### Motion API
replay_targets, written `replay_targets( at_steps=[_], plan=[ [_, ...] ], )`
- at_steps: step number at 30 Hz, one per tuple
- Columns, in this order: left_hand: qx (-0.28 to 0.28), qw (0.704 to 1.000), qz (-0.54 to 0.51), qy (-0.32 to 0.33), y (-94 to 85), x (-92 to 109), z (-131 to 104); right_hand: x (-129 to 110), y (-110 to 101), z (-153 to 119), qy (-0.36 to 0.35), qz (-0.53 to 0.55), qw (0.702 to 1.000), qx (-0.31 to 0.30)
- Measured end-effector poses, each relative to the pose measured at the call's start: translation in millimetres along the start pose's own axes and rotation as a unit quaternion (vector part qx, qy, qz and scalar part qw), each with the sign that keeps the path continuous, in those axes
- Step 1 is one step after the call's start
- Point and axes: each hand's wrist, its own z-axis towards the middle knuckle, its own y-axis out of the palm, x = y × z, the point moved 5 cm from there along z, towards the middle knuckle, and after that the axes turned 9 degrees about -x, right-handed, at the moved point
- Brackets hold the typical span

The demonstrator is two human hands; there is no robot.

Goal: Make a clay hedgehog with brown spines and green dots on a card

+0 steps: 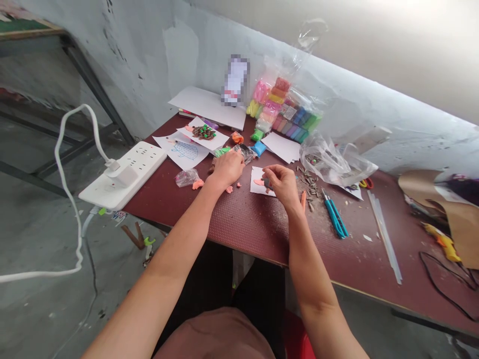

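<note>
My left hand [228,168] is over the small plastic wrappers and clay pieces at the middle of the table; its fingertips are hidden behind the hand. Below it lie small pink clay bits [229,189]. My right hand [281,183] is at the right edge of a small white card [256,175], thumb and forefinger pinched together, with anything between them too small to make out. On the card is a dark shape [267,183] with a pink clay part [259,182]. Striped seeds [310,179] lie scattered to the right of my right hand.
Blue-handled scissors [337,218], an orange stick [303,199] and clear sticks [385,239] lie to the right. Behind are bagged coloured clay [288,112], a plastic bag [337,164] and a seed-covered figure [204,132] on paper. A power strip [123,174] overhangs the left edge.
</note>
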Motion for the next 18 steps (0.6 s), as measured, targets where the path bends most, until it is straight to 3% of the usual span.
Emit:
replay_targets(
  at_steps=[5,12,18],
  plan=[
    [-0.035,0.998,0.048,0.003,4.8,-0.1,1.1,0.2,3.2,-1.9,0.011,-0.029,0.999,-0.008],
    [-0.041,0.997,0.068,-0.013,7.6,-2.9,0.5,0.5,0.2,-3.1,0.022,-0.032,0.999,0.003],
    [-0.025,0.997,0.077,0.004,8.2,-1.9,-0.4,-3.8,-3.6,-4.1,0.023,-0.169,0.985,0.027]
  ],
)
